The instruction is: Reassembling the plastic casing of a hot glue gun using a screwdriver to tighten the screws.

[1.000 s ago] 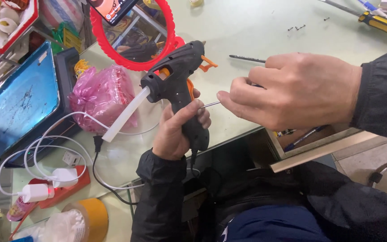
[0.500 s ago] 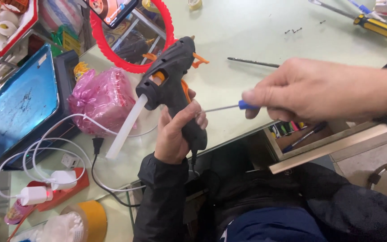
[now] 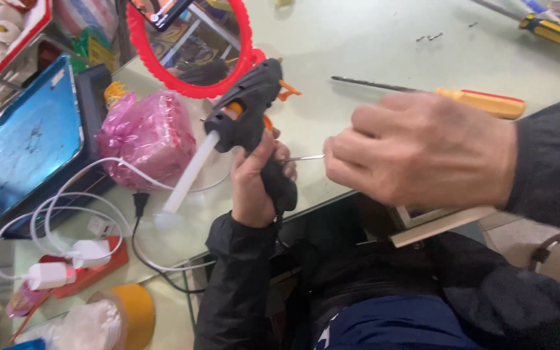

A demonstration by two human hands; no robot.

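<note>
So in the head view we've got our left hand [image 3: 257,185] clenched round the handle of a black hot glue gun with orange trigger and nozzle [image 3: 251,123] — held up just over the near edge of the pale green tabletop [image 3: 358,39], nozzle pointing away from us. A white translucent glue stick [image 3: 189,174] pokes out of the back end, slanting down toward the left.

Our right hand [image 3: 422,152] is close in on the right of the gun, fingers [image 3: 348,162] pinched together on a thin metal pin or shaft [image 3: 303,157] whose tip reaches right up to the gun's grip by our left thumb. We can't tell whether the tip actually touches the gun.

Around it: a round mirror with a red plastic frame [image 3: 189,84] stands just behind the gun, and a crumpled pink plastic bag [image 3: 144,136] sits left of it. Further left there's a blue tray [image 3: 21,149], with white cables [image 3: 66,201] looping in front, running to white plugs on a red power strip [image 3: 92,266]. A roll of yellow tape [image 3: 134,314] sits at the bottom left.

Behind our right hand lies a screwdriver with an orange-yellow handle [image 3: 481,100] — and a second one, yellow and black [image 3: 555,32], is well apart at the top right.
</note>
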